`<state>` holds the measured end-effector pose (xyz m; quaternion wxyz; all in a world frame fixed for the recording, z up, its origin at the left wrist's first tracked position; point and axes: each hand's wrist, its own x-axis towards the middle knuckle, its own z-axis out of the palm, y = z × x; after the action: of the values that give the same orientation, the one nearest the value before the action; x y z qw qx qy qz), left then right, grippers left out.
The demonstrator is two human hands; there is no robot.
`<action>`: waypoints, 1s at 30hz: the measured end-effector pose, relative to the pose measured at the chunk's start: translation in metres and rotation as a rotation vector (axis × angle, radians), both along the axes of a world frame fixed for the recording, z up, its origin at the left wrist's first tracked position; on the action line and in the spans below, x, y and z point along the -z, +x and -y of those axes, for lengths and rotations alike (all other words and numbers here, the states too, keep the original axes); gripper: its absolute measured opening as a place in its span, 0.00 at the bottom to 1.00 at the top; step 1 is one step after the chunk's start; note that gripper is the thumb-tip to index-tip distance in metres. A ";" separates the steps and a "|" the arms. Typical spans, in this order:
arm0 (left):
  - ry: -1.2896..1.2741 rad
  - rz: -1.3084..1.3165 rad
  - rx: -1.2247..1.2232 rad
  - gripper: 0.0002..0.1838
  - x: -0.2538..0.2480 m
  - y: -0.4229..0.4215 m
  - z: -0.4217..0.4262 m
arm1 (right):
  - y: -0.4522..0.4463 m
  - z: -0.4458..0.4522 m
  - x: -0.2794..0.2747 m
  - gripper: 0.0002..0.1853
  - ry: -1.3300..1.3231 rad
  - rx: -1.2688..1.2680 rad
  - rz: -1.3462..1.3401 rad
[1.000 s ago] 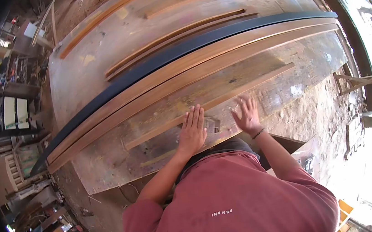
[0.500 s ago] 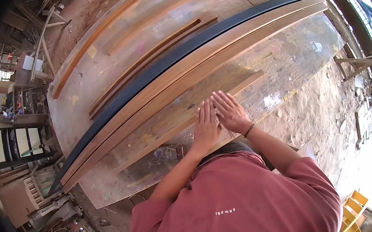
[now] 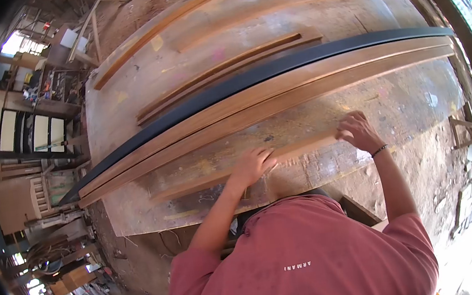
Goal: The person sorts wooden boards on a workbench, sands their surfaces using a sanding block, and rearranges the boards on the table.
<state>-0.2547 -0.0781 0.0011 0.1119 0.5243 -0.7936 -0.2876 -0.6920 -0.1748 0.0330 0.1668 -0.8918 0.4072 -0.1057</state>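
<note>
A short wooden strip [image 3: 306, 146] lies near the front edge of the worktable. My left hand [image 3: 251, 167] rests around its middle, fingers bent over the wood. At the strip's right end, my right hand [image 3: 359, 132] has its thumb and fingers curled round the wood, a dark band on the wrist. Beyond the hands, two long brown wooden strips [image 3: 232, 116] run side by side across the table, next to a long dark blue-grey strip [image 3: 251, 77].
On the far half of the paint-stained table [image 3: 120, 102] lie two thin strips [image 3: 220, 63] and other long pieces [image 3: 175, 23]. A wooden trestle [image 3: 471, 131] stands at the right. Shelves and framed panels [image 3: 30, 133] are at the left.
My hands have moved apart from lying together on the short strip. The right hand went right to the strip's end and closed there; the view has turned.
</note>
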 end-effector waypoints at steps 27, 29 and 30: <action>0.408 0.141 -0.272 0.34 -0.036 0.249 -0.103 | 0.085 0.004 -0.044 0.25 0.059 -0.053 -0.324; 0.141 0.177 -0.247 0.29 -0.036 0.254 -0.105 | 0.084 0.006 -0.040 0.20 0.050 -0.062 -0.351; 0.143 0.175 -0.243 0.29 -0.039 0.254 -0.100 | 0.086 0.008 -0.039 0.18 0.005 -0.057 -0.313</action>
<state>-0.0009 0.0222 0.0406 0.0388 0.6460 -0.7088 -0.2808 -0.6063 -0.1826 0.0717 0.1062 -0.9080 0.4032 0.0404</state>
